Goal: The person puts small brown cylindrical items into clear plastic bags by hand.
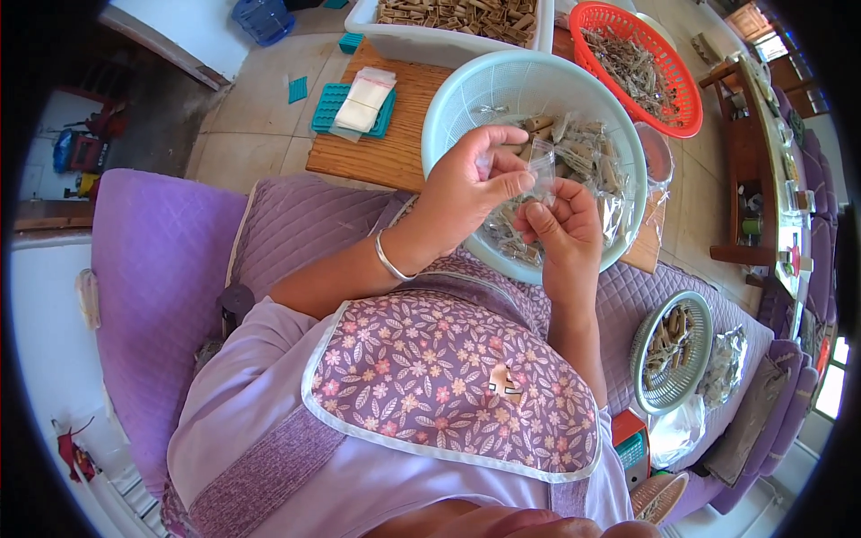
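Note:
A small clear plastic bag [543, 163] is held up between my two hands, over a large pale blue colander [446, 99]. My left hand [475, 179], with a silver bangle at its wrist, grips the bag's left side near the thumb tip. At the bag's lower end, my right hand [567, 229] pinches it between thumb and fingers. Whether anything is inside the bag is hard to make out. Below my hands, the colander holds brown stick-like pieces [583, 157], many in clear wrappers.
A white tub [408, 43] of brown pieces and a red basket [686, 108] of wrapped ones stand beyond the colander. On the wooden table [395, 125], a stack of clear bags [366, 100] lies on teal trays [325, 106]. A grey-green basket [644, 336] sits on the right.

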The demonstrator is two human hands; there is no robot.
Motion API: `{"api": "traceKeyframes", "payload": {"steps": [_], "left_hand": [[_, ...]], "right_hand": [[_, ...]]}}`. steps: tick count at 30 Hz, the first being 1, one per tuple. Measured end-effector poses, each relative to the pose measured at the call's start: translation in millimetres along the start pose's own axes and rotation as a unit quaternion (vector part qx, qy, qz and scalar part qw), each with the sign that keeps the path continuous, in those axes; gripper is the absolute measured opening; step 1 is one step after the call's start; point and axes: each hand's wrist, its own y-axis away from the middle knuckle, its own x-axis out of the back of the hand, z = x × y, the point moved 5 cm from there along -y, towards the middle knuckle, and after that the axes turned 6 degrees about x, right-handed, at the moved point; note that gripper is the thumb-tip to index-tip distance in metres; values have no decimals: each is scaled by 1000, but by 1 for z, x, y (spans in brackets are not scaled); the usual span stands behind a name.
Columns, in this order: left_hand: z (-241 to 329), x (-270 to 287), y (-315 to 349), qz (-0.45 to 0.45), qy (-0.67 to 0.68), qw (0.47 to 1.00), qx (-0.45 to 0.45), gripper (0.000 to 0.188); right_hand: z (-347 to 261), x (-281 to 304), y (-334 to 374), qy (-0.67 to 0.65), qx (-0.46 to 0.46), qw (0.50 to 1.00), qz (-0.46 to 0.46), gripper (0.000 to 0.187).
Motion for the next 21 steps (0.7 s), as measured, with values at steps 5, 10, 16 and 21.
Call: {"api": "traceKeyframes", "payload": {"steps": [5, 10, 16, 21], "left_hand": [[2, 0, -2, 15, -33, 999, 5, 42], [2, 0, -2, 18, -76, 997, -8, 43], [3, 1, -3, 28, -111, 993, -21, 45], [5, 0, -2, 19, -121, 992, -19, 43]], "right_hand": [[-5, -2, 0, -27, 23, 999, -13, 43], [-5, 8, -6, 47, 66, 997, 9, 60], [-13, 4, -5, 3, 98, 995, -18, 55], [-5, 12, -8, 4, 47, 999, 19, 46]]}}
